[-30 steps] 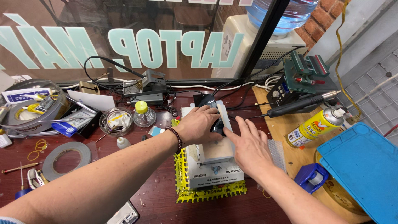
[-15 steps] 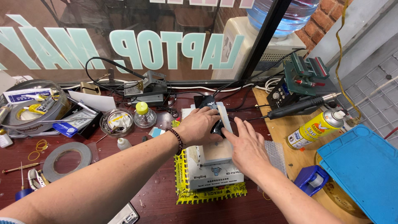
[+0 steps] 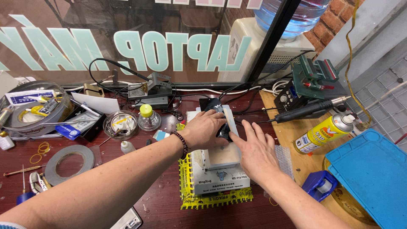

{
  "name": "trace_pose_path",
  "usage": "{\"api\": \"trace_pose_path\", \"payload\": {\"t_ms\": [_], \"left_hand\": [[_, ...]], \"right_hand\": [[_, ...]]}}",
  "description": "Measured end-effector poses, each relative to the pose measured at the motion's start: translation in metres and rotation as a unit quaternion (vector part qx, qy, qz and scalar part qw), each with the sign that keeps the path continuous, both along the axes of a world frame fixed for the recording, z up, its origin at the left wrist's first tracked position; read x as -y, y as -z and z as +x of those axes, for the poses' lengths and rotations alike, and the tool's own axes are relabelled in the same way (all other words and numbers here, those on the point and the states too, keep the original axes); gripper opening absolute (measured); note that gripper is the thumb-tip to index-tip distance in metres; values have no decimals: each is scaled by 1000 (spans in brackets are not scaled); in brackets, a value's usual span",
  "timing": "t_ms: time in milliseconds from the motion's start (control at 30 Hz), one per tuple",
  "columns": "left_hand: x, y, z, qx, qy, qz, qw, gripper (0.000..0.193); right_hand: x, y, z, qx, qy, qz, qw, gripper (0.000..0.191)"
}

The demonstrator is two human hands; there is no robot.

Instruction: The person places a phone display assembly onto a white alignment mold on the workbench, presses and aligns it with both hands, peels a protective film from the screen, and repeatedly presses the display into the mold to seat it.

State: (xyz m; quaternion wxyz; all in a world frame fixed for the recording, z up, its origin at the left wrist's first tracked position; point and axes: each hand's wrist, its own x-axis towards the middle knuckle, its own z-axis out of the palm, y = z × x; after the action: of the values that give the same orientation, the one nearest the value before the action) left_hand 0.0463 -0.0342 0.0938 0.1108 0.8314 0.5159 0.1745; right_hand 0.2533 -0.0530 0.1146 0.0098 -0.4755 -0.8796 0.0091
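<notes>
— Two hands on the bench, both over the small white heating station (image 3: 220, 169) in the middle. What's the left hand (image 3: 206, 130) doing?

— Left hand is curled down over a dark phone (image 3: 214, 111) lying on top of the station, fingers pressed on it, a beaded bracelet (image 3: 182, 144) at the wrist. Whether it grips the phone or only presses it flat, I cannot tell.

— And the right hand (image 3: 255, 149)?

— Right hand lies open, fingers spread, palm down on the station's right edge, fingertips just beside the phone. It holds nothing.

— Where does the station sit?

— On the dark red bench (image 3: 106, 186), wrapped at the base in yellow tape (image 3: 212, 199). The phone lies at its far end, partly hidden under the left hand.

— What's around it?

— To the left, a small bottle with a yellow cap (image 3: 149, 118), a glass dish of bits (image 3: 120, 124) and a roll of dark tape (image 3: 70, 163). To the right, a yellow spray can (image 3: 325, 132) on its side, a black hot-air handle (image 3: 307, 111) above it, and a blue mat (image 3: 373, 174) at the edge.
</notes>
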Motion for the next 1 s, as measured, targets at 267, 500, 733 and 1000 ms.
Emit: {"api": "trace_pose_path", "payload": {"t_ms": [267,500,733,1000], "left_hand": [[-1,0,2,-5,-1,-5,1000,71],[-1,0,1,-6,-1,-5,1000,67],[1,-1,2,1,-3,-10,1000,68],[-1,2,1,-8,-2,-7,1000,62]], "right_hand": [[-15,-2,3,-89,40,-26,995,66],[-3,4,2,-34,-13,13,999,72],[-3,1,3,-74,14,-3,997,65],[-2,3,-11,-40,-10,11,999,74]]}}
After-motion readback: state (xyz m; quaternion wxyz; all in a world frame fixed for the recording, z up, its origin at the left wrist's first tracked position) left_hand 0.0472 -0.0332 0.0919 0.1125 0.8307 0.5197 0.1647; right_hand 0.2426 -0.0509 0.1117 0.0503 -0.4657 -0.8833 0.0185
